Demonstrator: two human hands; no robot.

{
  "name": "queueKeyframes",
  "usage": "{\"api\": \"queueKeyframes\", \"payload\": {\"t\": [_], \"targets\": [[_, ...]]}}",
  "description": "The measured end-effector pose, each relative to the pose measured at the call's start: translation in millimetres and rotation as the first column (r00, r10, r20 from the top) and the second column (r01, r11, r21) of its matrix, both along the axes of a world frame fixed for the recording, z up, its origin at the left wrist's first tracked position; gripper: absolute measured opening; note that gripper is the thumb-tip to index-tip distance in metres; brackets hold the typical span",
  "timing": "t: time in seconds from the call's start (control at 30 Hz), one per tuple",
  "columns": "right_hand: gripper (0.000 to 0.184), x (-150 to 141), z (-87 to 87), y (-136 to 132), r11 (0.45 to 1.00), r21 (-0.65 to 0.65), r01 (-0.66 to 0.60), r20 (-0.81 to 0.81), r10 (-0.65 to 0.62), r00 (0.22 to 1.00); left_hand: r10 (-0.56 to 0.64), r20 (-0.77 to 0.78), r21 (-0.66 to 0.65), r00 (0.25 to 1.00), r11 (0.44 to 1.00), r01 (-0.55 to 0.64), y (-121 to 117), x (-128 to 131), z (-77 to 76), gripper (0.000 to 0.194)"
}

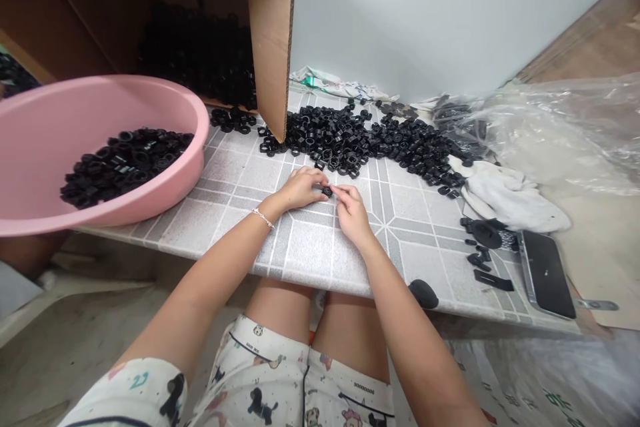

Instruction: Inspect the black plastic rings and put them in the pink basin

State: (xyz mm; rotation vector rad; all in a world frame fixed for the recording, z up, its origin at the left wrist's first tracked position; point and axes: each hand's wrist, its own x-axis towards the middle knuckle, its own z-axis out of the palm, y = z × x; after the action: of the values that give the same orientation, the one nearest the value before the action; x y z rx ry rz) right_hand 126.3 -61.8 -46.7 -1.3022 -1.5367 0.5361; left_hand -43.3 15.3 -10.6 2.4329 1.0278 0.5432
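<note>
Close in front of me, over the checked tabletop (310, 240), my left hand (301, 188) pinches a small black ring-shaped part (327, 191) between thumb and fingers. My right hand (351, 210) meets it from the other side, its fingertips pressed together at the part's right edge. Whether the right fingers hold something small of their own is too fine to make out. Just beyond both hands lies a long heap of similar black parts (345, 137), loose on the table.
At left, a pink basin (200, 147) holds many black parts. Behind it stands a cardboard box (273, 33) with more inside. To the right are a white cloth (510, 197), a phone (547, 273), a black strip (493, 280), a round black piece (423, 293) by the edge, and clear plastic sheeting (575, 127).
</note>
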Motion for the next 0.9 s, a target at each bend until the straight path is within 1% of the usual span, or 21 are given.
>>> {"api": "queueKeyframes", "payload": {"t": [0.13,0.23,0.3,0.37,0.43,0.5,0.57,0.63,0.7,0.73,0.8,0.83,0.87,0.9], "targets": [[0.027,-1,1.2,-2,0.997,-0.032,0.071,-0.022,-0.071,0.997,-0.006,-0.008,0.006,1.0,1.0,0.006,1,1,0.2,0.027],[0.021,-1,3.3,-2,0.996,-0.054,0.076,-0.036,-0.078,0.996,-0.007,-0.014,0.003,1.0,1.0,0.007,2,0,0.1,0.028],[0.027,0,6.6,0,0.997,-0.07,0.032,0.015,-0.031,0.999,-0.016,-0.013,0.0,1.0,1.0,0.016,2,-1,-0.1,0.029],[0.03,3,12.6,3,0.994,-0.089,-0.057,0.123,0.068,0.99,-0.049,0.012,-0.006,0.999,0.999,0.049,1,-2,-0.6,0.03],[0.03,6,21.3,7,0.983,-0.118,-0.14,0.229,0.164,0.96,-0.1,0.067,-0.013,0.993,0.995,0.101,0,-2,-1.2,0.033],[0.025,9,30.9,9,0.976,-0.132,-0.17,0.302,0.203,0.931,-0.146,0.148,-0.055,0.978,0.986,0.155,-1,-3,-1.4,0.034],[0.019,9,38.7,10,0.981,-0.109,-0.162,0.33,0.189,0.925,-0.158,0.261,-0.137,0.952,0.971,0.198,-2,-2,-0.6,0.035],[0.015,5,42.4,8,0.989,-0.082,-0.124,0.261,0.141,0.955,-0.127,0.381,-0.203,0.916,0.955,0.217,-4,-2,1.6,0.036],[0.017,-2,40.9,6,0.994,-0.083,-0.075,0.066,0.08,0.995,-0.078,0.479,-0.229,0.874,0.95,0.21,-5,-1,5.0,0.035],[0.02,-6,38.7,5,0.994,-0.093,-0.059,-0.055,0.054,0.997,-0.055,0.515,-0.239,0.856,0.949,0.205,-5,-1,6.8,0.034],[0.024,-14,32.5,5,0.993,-0.106,-0.043,-0.269,0.013,0.963,-0.016,0.559,-0.272,0.829,0.941,0.201,-6,0,9.6,0.031],[0.025,-17,29.5,6,0.993,-0.109,-0.038,-0.337,0.0,0.941,0.001,0.573,-0.294,0.82,0.934,0.204,-7,1,10.3,0.032],[0.027,-18,27.0,7,0.993,-0.113,-0.038,-0.371,-0.006,0.928,0.017,0.582,-0.321,0.813,0.923,0.211,-7,1,10.5,0.033],[0.027,-19,25.2,9,0.992,-0.12,-0.04,-0.373,-0.008,0.928,0.028,0.588,-0.355,0.808,0.907,0.227,-7,1,10.1,0.034]]}}
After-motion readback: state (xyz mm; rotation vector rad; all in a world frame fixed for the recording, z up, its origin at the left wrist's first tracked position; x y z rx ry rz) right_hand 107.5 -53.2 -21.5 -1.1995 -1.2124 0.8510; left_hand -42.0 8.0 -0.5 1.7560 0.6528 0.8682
